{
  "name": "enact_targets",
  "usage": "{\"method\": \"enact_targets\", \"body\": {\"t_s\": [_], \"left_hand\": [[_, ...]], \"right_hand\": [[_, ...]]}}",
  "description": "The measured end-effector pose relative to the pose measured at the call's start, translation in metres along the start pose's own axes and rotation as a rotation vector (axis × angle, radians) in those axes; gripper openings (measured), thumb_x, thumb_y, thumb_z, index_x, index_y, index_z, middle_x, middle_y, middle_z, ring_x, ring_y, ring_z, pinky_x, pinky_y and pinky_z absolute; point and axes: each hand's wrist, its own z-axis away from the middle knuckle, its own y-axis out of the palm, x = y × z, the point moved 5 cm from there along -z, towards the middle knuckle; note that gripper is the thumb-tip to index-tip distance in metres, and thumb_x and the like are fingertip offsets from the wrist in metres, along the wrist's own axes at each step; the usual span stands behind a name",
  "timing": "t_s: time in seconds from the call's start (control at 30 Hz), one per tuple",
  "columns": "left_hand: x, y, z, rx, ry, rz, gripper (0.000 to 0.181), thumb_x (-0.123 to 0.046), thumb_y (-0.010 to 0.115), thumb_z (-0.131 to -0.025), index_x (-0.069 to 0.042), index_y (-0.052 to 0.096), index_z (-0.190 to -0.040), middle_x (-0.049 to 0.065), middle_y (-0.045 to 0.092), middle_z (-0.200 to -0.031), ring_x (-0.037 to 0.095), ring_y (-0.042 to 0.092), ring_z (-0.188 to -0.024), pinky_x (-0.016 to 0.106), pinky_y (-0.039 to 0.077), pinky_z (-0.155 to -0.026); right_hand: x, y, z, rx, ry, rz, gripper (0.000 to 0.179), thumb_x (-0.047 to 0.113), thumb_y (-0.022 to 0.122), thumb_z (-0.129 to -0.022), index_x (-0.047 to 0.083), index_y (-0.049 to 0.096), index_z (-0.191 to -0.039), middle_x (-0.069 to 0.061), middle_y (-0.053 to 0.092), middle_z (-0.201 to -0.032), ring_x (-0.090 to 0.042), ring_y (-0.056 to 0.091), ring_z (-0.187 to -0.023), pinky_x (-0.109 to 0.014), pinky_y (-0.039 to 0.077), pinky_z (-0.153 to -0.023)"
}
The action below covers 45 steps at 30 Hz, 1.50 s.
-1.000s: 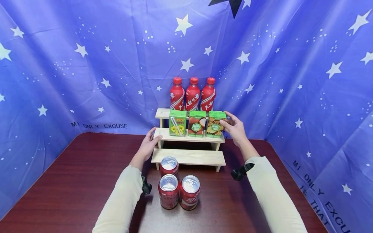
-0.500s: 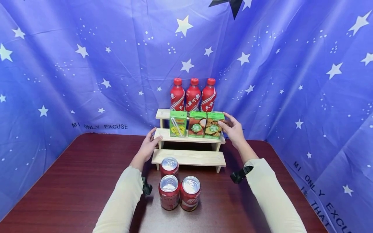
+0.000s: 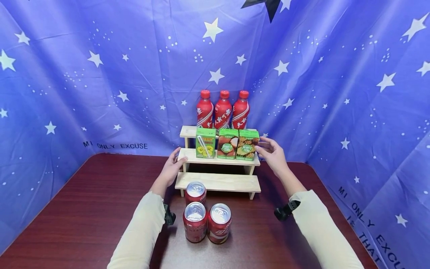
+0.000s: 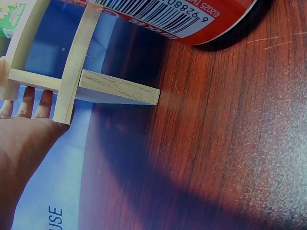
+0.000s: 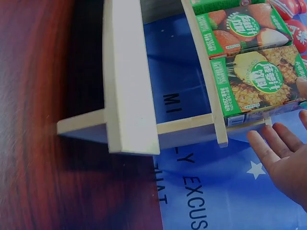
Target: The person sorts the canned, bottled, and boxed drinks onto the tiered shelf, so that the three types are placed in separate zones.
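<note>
My left hand grips the left end of the three-step wooden shelf, its thumb on the middle step. In the left wrist view several fingers show behind the side frame. My right hand is at the right side of the pineapple juice box, fingers loosely spread and holding nothing. That box stands against a second juice box with red fruit on it. A small gap separates them from a yellow-flower drink box at the left of the same step.
Three red bottles, the middle one among them, stand on the top step. Three red cola cans, including a front right one, stand on the dark table before the shelf. A blue star-printed cloth hangs behind.
The pineapple juice box slid left against its neighbour, pushed by my right hand, which then let go and drew back slightly rightward. My left hand stays on the shelf.
</note>
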Motion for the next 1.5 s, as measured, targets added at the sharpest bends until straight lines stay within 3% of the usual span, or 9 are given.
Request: {"method": "enact_targets", "body": {"t_s": [0.47, 0.57, 0.8, 1.17, 1.33, 1.5], "left_hand": [[0.002, 0.001, -0.002, -0.002, 0.001, 0.013, 0.065, -0.013, 0.052, -0.095, -0.018, 0.017, -0.15, 0.016, 0.031, -0.151, 0.03, 0.039, -0.127, 0.049, 0.034, -0.105], [0.002, 0.001, -0.002, 0.004, 0.0, 0.017, 0.065, -0.014, 0.052, -0.096, -0.018, 0.016, -0.15, 0.017, 0.03, -0.15, 0.03, 0.038, -0.128, 0.05, 0.033, -0.106], [0.0, 0.002, -0.001, 0.007, 0.006, 0.009, 0.065, -0.013, 0.051, -0.096, -0.017, 0.016, -0.15, 0.017, 0.03, -0.151, 0.03, 0.038, -0.128, 0.049, 0.033, -0.106], [0.001, 0.003, 0.0, 0.005, 0.003, 0.013, 0.064, -0.012, 0.051, -0.096, -0.017, 0.017, -0.15, 0.017, 0.03, -0.151, 0.03, 0.039, -0.128, 0.05, 0.034, -0.105], [0.0, 0.003, 0.001, 0.0, -0.001, 0.001, 0.065, -0.013, 0.051, -0.096, -0.017, 0.017, -0.15, 0.017, 0.03, -0.151, 0.031, 0.039, -0.128, 0.05, 0.035, -0.104], [-0.001, 0.001, 0.001, -0.003, -0.004, 0.001, 0.065, -0.014, 0.052, -0.095, -0.018, 0.017, -0.15, 0.017, 0.03, -0.151, 0.03, 0.039, -0.128, 0.05, 0.034, -0.104]], "right_hand": [[0.001, 0.0, 0.036, 0.134, -0.07, 0.087, 0.048, 0.021, 0.065, -0.088, 0.0, 0.05, -0.129, -0.026, 0.057, -0.124, 0.006, 0.059, -0.091, -0.015, 0.05, -0.078], [0.003, 0.004, 0.044, 0.178, -0.094, 0.124, 0.048, 0.02, 0.066, -0.088, 0.0, 0.051, -0.128, -0.024, 0.058, -0.123, -0.001, 0.06, -0.096, -0.015, 0.049, -0.08], [0.003, 0.02, 0.067, 0.289, -0.165, 0.18, 0.044, 0.016, 0.069, -0.085, 0.001, 0.055, -0.124, -0.024, 0.061, -0.119, -0.035, 0.059, -0.107, -0.022, 0.049, -0.084], [-0.004, 0.05, 0.107, 0.549, -0.151, 0.173, 0.047, 0.02, 0.071, -0.083, 0.006, 0.055, -0.124, -0.016, 0.06, -0.118, -0.031, 0.059, -0.108, -0.046, 0.05, -0.088], [-0.005, 0.059, 0.124, 0.634, -0.159, 0.143, 0.046, 0.019, 0.072, -0.082, 0.008, 0.055, -0.124, -0.016, 0.059, -0.119, -0.025, 0.059, -0.108, -0.045, 0.05, -0.088], [-0.005, 0.069, 0.137, 0.701, -0.156, 0.112, 0.053, 0.022, 0.074, -0.08, 0.008, 0.052, -0.127, -0.018, 0.058, -0.123, -0.03, 0.057, -0.11, -0.044, 0.049, -0.091]]}}
